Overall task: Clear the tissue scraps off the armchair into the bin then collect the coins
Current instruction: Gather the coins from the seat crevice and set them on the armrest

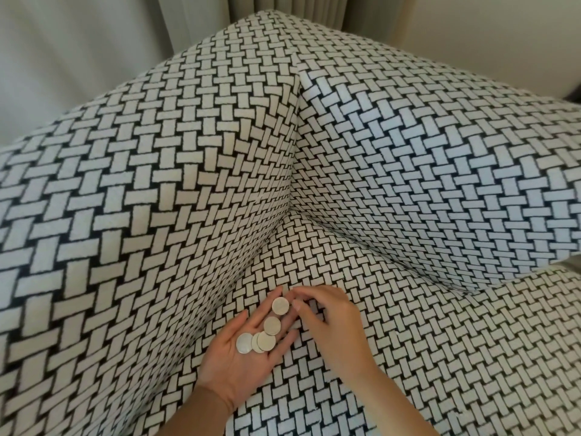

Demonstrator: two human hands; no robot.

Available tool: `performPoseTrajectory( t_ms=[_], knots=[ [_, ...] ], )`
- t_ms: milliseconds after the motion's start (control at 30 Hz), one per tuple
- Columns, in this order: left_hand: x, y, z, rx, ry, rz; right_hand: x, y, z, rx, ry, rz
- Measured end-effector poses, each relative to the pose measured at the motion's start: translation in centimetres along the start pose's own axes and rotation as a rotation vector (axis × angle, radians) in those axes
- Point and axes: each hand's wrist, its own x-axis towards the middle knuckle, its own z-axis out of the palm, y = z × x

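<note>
The armchair is covered in a black-and-white woven pattern and fills the view. My left hand lies palm up over the seat near the left arm of the chair, fingers straight, with several silver coins resting on the palm and fingers. My right hand hovers just right of it, fingers curled down, fingertips beside the topmost coin. I cannot tell whether the right hand pinches anything. No tissue scraps or bin are in sight.
Pale curtains hang behind the chair's back corner. A light wall shows at the upper right. The seat cushion stretches to the right and front of my hands.
</note>
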Motion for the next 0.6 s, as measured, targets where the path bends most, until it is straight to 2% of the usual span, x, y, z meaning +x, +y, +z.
performPoseTrajectory(
  t_ms=[233, 400, 467, 533, 600],
  knots=[
    [-0.4, 0.2, 0.5, 0.072, -0.048, 0.028, -1.2, 0.4, -4.1, 0.173, -0.163, 0.223],
    [-0.4, 1.0, 1.0, 0.213, 0.063, 0.162, -3.1, 0.9, -6.6, 0.240, -0.090, 0.322],
    [-0.2, 0.8, 2.9, 0.220, 0.144, 0.134, -3.6, 0.9, -7.0, 0.267, -0.058, 0.334],
    [-0.1, 0.6, 3.8, 0.038, 0.124, 0.060, -3.9, 1.0, -7.3, 0.296, -0.034, 0.354],
    [0.5, 0.5, 4.9, 0.156, 0.200, 0.131, -4.0, 1.2, -7.4, 0.327, -0.021, 0.378]
  ],
)
